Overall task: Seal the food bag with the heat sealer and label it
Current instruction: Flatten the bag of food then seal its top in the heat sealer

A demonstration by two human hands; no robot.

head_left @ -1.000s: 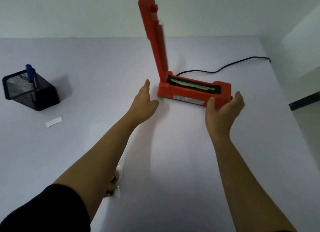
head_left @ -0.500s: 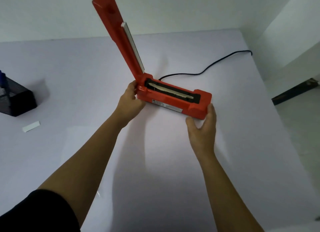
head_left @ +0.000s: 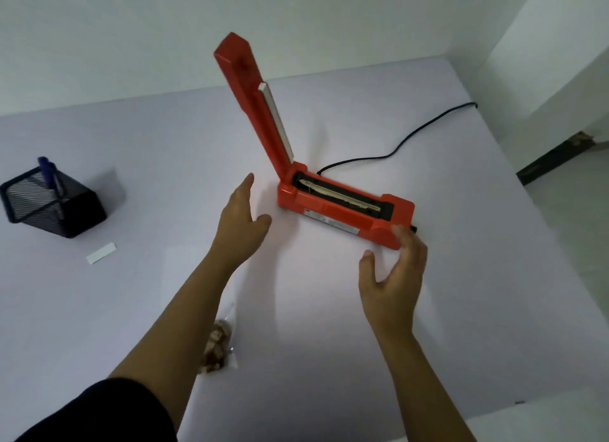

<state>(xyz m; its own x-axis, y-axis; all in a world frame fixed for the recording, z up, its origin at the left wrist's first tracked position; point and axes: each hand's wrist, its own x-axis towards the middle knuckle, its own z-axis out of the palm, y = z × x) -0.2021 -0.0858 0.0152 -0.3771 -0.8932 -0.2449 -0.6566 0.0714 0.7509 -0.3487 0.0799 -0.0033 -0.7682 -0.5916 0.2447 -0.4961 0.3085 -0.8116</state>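
While the red heat sealer sat on the pale table with its lid arm swung up nearly vertical, both hands hung close to it with nothing gripped. The left hand was spread flat, fingers together and thumb out, just beside the hinge end of the base and apart from it. The right hand was loosely curled and open, its fingertips at the near right corner of the base; whether they touched the casing could not be told. On the open base a pale sealing strip ran along a black channel, and a white pad lined the inner face of the raised arm. A black cord trailed from the back of the sealer toward the far right edge of the table.

A clear food bag lay on the table by the left forearm, partly hidden by it, holding a cluster of small brown pieces. Well to the left stood a black mesh pen holder, tilted in the wide-angle view, with a blue pen upright inside it. Just in front of the holder lay a small white label, flat on the table and touching nothing else.
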